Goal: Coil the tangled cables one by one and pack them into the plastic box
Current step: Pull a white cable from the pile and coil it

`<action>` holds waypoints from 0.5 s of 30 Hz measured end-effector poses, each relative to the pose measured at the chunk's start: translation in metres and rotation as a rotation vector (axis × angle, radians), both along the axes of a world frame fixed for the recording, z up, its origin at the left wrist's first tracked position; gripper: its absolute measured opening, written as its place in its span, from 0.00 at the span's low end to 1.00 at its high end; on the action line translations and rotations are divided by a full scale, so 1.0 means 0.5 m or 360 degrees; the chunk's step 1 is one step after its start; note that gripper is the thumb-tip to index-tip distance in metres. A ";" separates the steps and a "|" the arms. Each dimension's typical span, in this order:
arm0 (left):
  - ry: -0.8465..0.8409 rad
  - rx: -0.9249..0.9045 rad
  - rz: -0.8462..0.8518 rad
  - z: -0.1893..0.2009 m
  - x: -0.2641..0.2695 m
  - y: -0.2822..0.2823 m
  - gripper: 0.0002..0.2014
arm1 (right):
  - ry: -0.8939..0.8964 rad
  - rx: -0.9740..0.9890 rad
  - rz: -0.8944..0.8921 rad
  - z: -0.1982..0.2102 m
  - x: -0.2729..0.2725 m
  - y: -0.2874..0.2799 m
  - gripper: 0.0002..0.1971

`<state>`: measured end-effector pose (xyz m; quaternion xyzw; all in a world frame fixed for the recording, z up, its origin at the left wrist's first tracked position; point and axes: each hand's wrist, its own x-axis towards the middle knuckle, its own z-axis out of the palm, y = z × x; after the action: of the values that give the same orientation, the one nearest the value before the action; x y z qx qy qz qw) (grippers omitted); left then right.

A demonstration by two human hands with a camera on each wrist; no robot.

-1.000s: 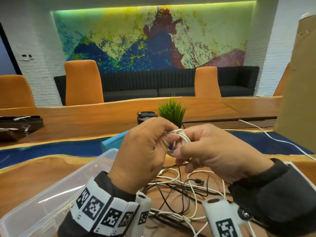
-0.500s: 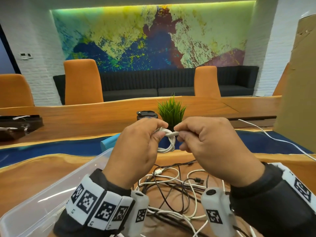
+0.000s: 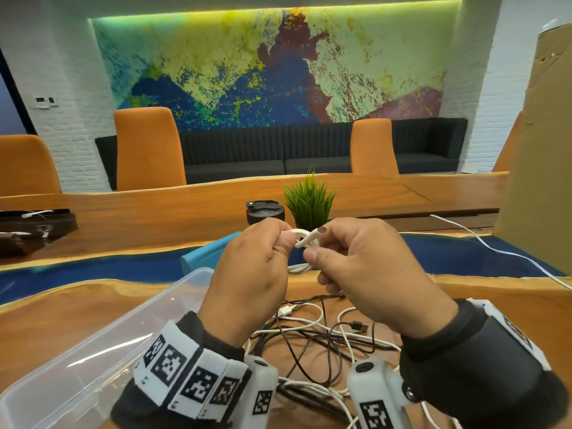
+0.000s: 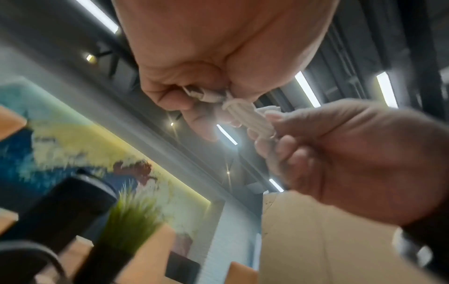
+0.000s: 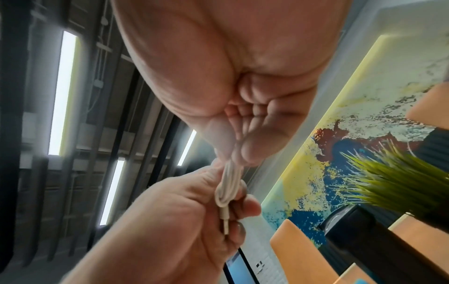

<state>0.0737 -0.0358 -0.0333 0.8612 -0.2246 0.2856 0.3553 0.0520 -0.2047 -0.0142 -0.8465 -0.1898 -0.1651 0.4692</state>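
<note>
Now, head: both hands, left (image 3: pixel 247 274) and right (image 3: pixel 368 274), pinched a white coil (image 3: pixel 301 239) above the tangle (image 3: pixel 312 342); box (image 3: pixel 108 351) at 8 o'clock, seemingly empty.
Left wrist: coil (image 4: pixel 250 117) ran 10-to-4, nearly bound.
Right wrist: coil (image 5: pixel 228 184) ran 12-to-6, plug downward.

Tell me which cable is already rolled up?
The white cable held between the left hand and right hand. It is bundled in loops; the other black and white cables lie tangled on the table.
</note>
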 end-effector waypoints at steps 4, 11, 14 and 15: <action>0.0643 -0.0742 -0.0344 0.004 -0.004 -0.011 0.17 | -0.0124 0.0067 0.0069 -0.002 0.011 -0.010 0.03; 0.0877 -0.0866 -0.0465 -0.014 0.009 -0.020 0.18 | -0.0049 0.0140 0.0222 0.000 0.017 -0.023 0.11; 0.0723 -0.0670 -0.0490 -0.009 -0.002 -0.026 0.16 | -0.0114 0.0161 0.0226 0.004 0.012 -0.021 0.08; 0.0668 -0.0629 -0.0521 -0.003 -0.009 -0.028 0.16 | -0.0086 0.0284 0.0239 0.005 0.012 -0.020 0.06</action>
<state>0.0694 -0.0497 -0.0350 0.7682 -0.2222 0.0790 0.5952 0.0582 -0.2148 -0.0116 -0.7800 -0.2499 -0.1683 0.5485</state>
